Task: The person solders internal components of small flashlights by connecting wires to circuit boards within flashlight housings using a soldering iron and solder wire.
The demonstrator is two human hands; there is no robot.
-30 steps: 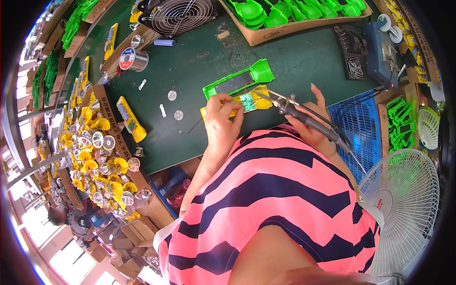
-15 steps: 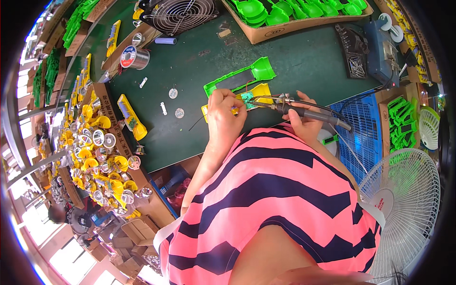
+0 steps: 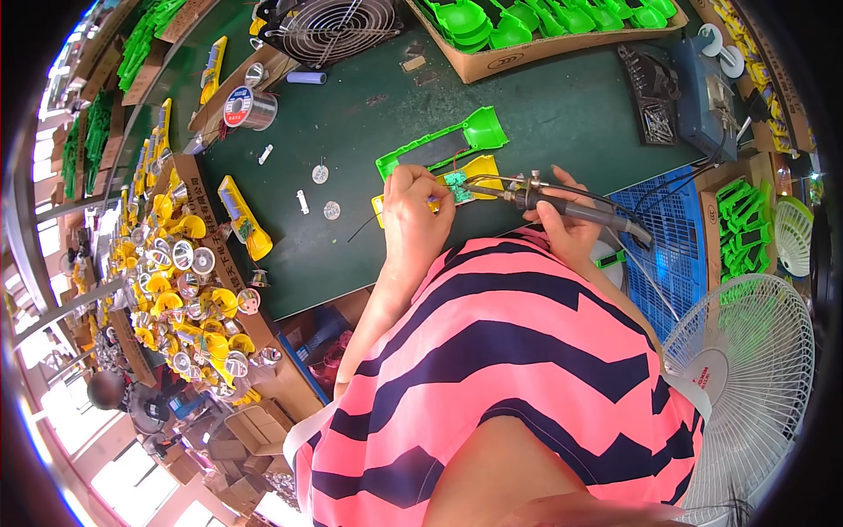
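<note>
While our right grip [image 3: 566, 227] is closed around the soldering iron [image 3: 575, 210], its tip [image 3: 478, 188] at or just beside the green circuit board [image 3: 456, 179] in the yellow casing [image 3: 482, 167] near the bench [image 3: 369, 114] edge, our left grip [image 3: 415, 211] bunches over the casing's other end; what it pinches, we cannot tell. We should brace the casing and heat briefly.

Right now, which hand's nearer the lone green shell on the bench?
Left. Left hand is by the near edge of the green shell; right hand, holding the soldering iron, is farther right.
</note>
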